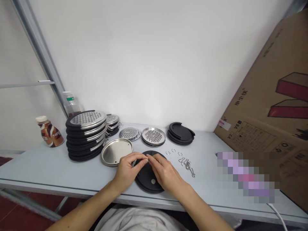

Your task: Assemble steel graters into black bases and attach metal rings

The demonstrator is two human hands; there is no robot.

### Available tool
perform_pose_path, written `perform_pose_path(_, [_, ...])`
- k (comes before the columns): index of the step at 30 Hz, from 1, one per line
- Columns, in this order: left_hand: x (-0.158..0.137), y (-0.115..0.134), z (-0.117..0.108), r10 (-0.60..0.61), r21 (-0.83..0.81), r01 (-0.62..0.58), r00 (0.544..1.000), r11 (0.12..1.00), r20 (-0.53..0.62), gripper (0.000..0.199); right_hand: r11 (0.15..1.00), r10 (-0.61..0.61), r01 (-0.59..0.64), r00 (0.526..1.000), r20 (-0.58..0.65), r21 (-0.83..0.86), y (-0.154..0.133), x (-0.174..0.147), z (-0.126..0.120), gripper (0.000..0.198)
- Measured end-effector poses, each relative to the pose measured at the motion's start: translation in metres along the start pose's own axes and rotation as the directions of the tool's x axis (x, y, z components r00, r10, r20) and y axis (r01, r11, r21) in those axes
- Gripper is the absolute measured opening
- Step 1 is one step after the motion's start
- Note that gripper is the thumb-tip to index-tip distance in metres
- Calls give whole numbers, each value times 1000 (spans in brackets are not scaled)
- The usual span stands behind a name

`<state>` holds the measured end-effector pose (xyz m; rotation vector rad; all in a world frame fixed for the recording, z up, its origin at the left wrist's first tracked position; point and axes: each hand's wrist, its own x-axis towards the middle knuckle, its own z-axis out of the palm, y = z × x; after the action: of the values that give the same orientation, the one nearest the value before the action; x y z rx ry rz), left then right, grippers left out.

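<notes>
My left hand and my right hand meet at the fingertips, both pinched together on a tiny item that I cannot make out. They are above a round black base near the table's front edge, which has a pale round dot on its top. Left of my left hand lies a shiny round metal plate with small holes near its rim. Right of my right hand are a few thin metal rings and a small heap of metal clasps.
A tall stack of black-edged graters stands at left, a shorter grater stack behind it. Round grater plates and black bases lie at the back. Bottles stand far left; a large cardboard box leans at right, beside a pixelated object.
</notes>
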<state>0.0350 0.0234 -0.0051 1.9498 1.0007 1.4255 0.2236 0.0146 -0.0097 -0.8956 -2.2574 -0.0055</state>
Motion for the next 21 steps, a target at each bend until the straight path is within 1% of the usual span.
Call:
perform_pose_path(3, [0, 2, 0, -7, 0, 7, 1000, 1000, -6, 9, 998, 19, -17, 1000, 24, -61, -1, 0, 1, 35])
perform_pose_path(7, [-1, 1, 1, -2, 9, 3, 999, 1000, -48, 11, 992, 107, -109, 994, 34, 57, -3, 4, -4, 27])
perform_pose_path(10, [-3, 0, 2, -41, -29, 40, 999, 999, -31, 12, 980, 146, -153, 987, 65, 127, -4, 5, -7, 24])
perform_pose_path(11, [-4, 0, 2, -36, -29, 36, 999, 999, -18, 13, 978, 152, -160, 986, 71, 136, -4, 5, -7, 23])
perform_pose_path(13, [-5, 2, 2, 9, 16, -9, 1000, 1000, 6, 13, 975, 158, -167, 985, 72, 144, -4, 5, -6, 23])
perform_pose_path(16, [-4, 5, 1, 94, 97, -95, 996, 991, 11, 12, 972, 169, -177, 984, 62, 154, -3, 4, -5, 23])
perform_pose_path(19, [-3, 8, 0, 141, 92, -141, 990, 986, 5, 15, 969, 181, -186, 982, 48, 164, -3, 3, -6, 24])
perform_pose_path(21, [-2, 7, 0, 158, 66, -159, 987, 985, 23, 18, 967, 186, -189, 982, 36, 173, -3, 3, -6, 24])
